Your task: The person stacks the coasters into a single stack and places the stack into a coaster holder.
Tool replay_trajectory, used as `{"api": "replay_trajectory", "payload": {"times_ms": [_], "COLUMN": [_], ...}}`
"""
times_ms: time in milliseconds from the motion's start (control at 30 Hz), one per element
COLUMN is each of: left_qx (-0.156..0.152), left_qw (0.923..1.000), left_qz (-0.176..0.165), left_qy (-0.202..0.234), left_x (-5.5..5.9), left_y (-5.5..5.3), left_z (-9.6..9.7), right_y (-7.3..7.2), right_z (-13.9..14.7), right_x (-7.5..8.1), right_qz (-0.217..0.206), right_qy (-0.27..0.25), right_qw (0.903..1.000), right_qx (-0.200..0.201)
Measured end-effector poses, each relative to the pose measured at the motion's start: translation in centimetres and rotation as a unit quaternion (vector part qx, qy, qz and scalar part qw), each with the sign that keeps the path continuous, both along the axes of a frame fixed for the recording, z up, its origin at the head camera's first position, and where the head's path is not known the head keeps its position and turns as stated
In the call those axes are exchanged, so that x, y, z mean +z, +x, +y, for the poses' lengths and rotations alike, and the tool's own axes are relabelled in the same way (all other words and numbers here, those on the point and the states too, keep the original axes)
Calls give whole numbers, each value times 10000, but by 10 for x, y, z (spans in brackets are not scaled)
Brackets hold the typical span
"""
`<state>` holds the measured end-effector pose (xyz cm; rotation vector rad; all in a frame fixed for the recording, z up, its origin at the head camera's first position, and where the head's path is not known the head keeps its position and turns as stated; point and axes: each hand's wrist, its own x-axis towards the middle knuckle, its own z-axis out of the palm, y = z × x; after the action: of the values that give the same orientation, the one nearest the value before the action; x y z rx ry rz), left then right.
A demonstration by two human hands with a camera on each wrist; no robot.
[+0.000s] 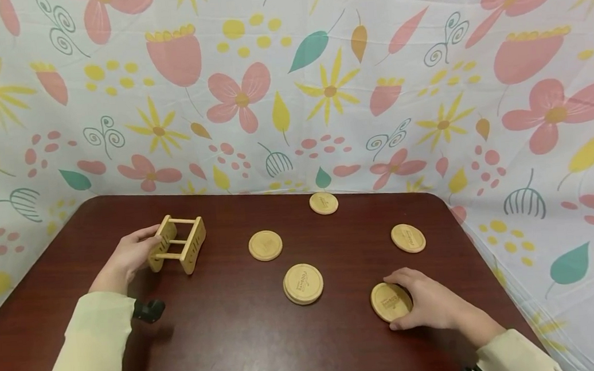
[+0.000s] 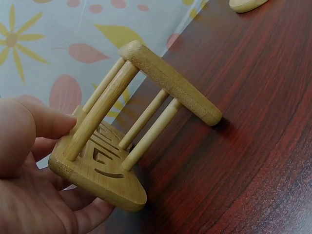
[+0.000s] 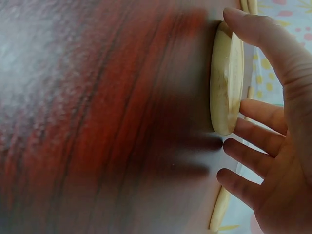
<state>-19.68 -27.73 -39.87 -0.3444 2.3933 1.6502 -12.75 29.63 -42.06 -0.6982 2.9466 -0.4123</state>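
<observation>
At the left of the table, my left hand (image 1: 132, 255) grips one side panel of a bamboo coaster holder (image 1: 196, 244), thumb on the inner side and fingers behind. The holder is two panels with cut-out slots, joined by round rods (image 2: 105, 107), and no coaster sits in it. My right hand (image 1: 429, 300) has thumb and fingers spread round the rim of a round bamboo coaster (image 1: 389, 302) near the right front. In the right wrist view that coaster (image 3: 226, 80) lies close against the tabletop, with the thumb at one end of its rim and fingertips towards the other.
Two coasters are stacked (image 1: 303, 284) mid-table. Single coasters lie left of them (image 1: 265, 246), at the back edge (image 1: 323, 203) and at the right (image 1: 408, 238). The dark red wooden table (image 1: 225, 340) meets a flower-printed cloth (image 1: 290, 94) behind and at the sides.
</observation>
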Motion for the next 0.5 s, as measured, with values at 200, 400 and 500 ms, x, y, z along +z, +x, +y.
{"api": "replay_trajectory", "payload": {"times_ms": [200, 400, 500], "left_qx": [8, -27, -33], "left_qw": [10000, 10000, 10000], "left_qz": [11, 43, 44], "left_qy": [-27, -79, -80], "left_x": [1, 1, 1], "left_y": [1, 2, 2], "left_z": [2, 2, 2], "right_y": [0, 0, 0], "right_z": [3, 1, 1], "right_x": [-4, -6, -6], "right_qz": [89, 171, 237], "right_qy": [43, 33, 12], "right_qw": [9999, 9998, 9997], "right_qx": [-22, -3, 27]}}
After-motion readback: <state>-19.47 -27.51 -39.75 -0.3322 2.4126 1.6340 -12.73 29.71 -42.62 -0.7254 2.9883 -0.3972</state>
